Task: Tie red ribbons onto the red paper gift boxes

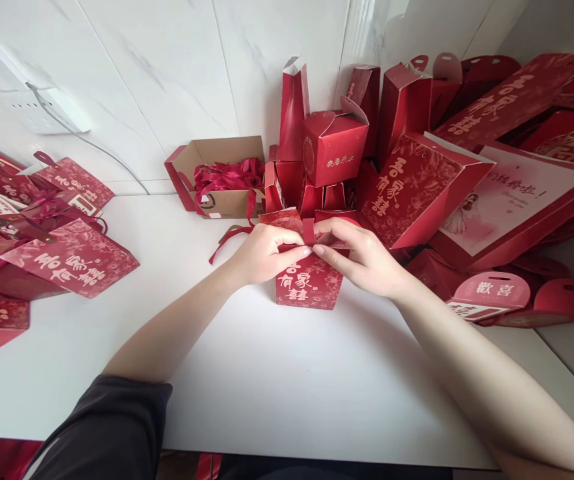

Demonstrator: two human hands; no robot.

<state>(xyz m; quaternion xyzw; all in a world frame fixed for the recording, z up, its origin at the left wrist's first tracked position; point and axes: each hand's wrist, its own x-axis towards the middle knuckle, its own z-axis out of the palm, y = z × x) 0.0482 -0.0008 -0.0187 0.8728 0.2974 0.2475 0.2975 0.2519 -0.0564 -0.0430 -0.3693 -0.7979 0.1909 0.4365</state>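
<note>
A small red gift box (311, 288) with gold Chinese characters and a floral print stands upright on the white table in front of me. My left hand (271, 253) is closed on its top edge from the left, thumb in front and fingers behind. From the right, my right hand (359, 257) pinches the same edge, its thumb tip almost meeting the left one. Between the fingers a short red ribbon (309, 231) sticks up from the top of the box. My fingers partly hide the upper rim, and I cannot tell whether they also grip the ribbon.
Behind stands an open cardboard box (231, 205) full of dark red ribbons (227, 175). Red boxes (337, 143) are piled at the back and right. More red boxes with ribbons (74, 257) lie at the left. A wall socket (49, 110) has a grey cable (97, 155).
</note>
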